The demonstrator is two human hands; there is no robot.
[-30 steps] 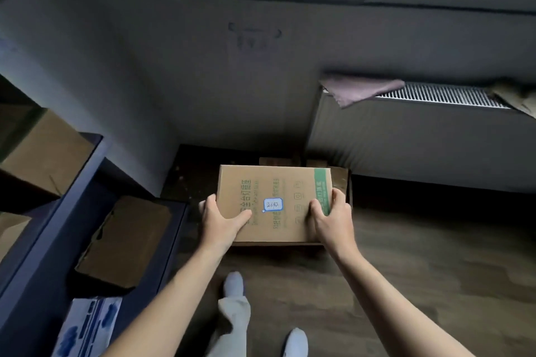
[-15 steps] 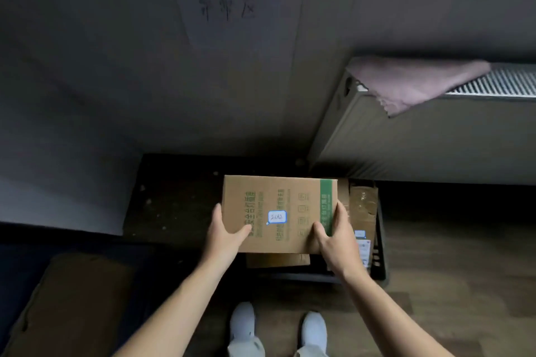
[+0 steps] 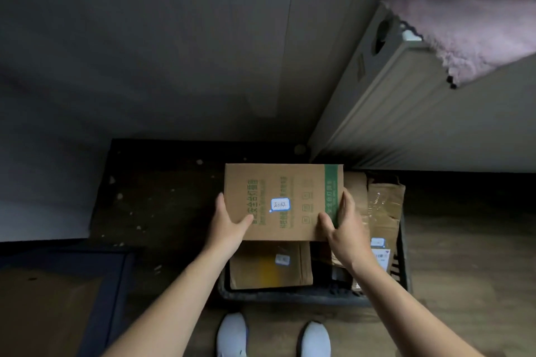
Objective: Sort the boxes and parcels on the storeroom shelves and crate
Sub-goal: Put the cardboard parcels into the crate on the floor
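box (image 3: 282, 200) with green stripe, small white label (image 3: 280, 205) on top, held above black crate (image 3: 290, 297). left hand (image 3: 229, 224) grips left edge, thumb on top face; right hand (image 3: 345, 229) grips right edge at stripe, fingers (image 3: 347, 201) curled round. other parcels (image 3: 269, 266) lie in crate below. crate stands on floor. radiator (image 3: 406, 124) behind, pink cloth (image 3: 470, 26) draped over it.
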